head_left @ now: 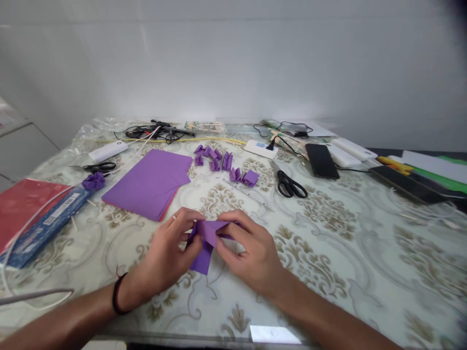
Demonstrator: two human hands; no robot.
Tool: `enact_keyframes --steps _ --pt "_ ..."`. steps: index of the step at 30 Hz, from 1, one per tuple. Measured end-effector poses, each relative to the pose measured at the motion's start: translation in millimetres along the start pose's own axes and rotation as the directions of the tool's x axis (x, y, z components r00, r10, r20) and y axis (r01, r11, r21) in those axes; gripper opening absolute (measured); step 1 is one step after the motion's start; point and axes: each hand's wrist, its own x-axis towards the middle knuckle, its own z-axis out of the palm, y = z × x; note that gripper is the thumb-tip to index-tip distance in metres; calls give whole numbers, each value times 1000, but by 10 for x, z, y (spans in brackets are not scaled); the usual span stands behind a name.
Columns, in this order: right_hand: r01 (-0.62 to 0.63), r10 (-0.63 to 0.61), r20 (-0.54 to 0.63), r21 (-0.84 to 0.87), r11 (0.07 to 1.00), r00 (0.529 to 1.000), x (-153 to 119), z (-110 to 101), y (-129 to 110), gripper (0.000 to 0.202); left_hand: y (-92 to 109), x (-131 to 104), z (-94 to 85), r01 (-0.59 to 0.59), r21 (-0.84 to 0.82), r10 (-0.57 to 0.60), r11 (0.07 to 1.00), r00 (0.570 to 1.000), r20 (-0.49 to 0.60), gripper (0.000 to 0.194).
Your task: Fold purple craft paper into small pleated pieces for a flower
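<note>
While left hand (164, 255) faces right hand (257, 253) – both angled inward – fingers (193, 250) pinch purple paper (208, 231)

Red packet (32, 201) cut off, held purple paper (202, 262) partly hidden

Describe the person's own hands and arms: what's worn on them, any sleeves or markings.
The left hand wears a silvery ring on one finger, and a dark cord bracelet with a bit of red circles that wrist. The right hand shows no jewellery. No gloves or sleeves are visible.
</note>
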Motion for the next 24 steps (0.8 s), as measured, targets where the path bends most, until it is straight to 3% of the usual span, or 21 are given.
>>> enact_keyframes --steps 6,8,10,13,20,24 --pt "-90 150 -241 246 965 959 -73 68 -81 51 29 -68 27 -145 -53 143 988 989 -36 40" --pt "-189 258 -183 326 926 949 -61 52 -90 53 23 -76 20 -190 -47 188 981 981 -36 42" --pt "-302 337 -24 388 871 941 -26 10 -92 44 15 -82 10 -218 -31 217 975 976 -28 42" --pt "-361 336 135 439 823 932 29 -54 -86 29 5 -86 -2 -273 3 273 962 962 -27 42" --pt "-231 230 64 497 837 971 34 -90 -45 21 73 -77 -73 -289 -39 291 956 955 59 50" --pt "-203 211 35 462 863 977 4 -96 -5 23 116 -98 -152 -212 -139 228 967 967 116 49"
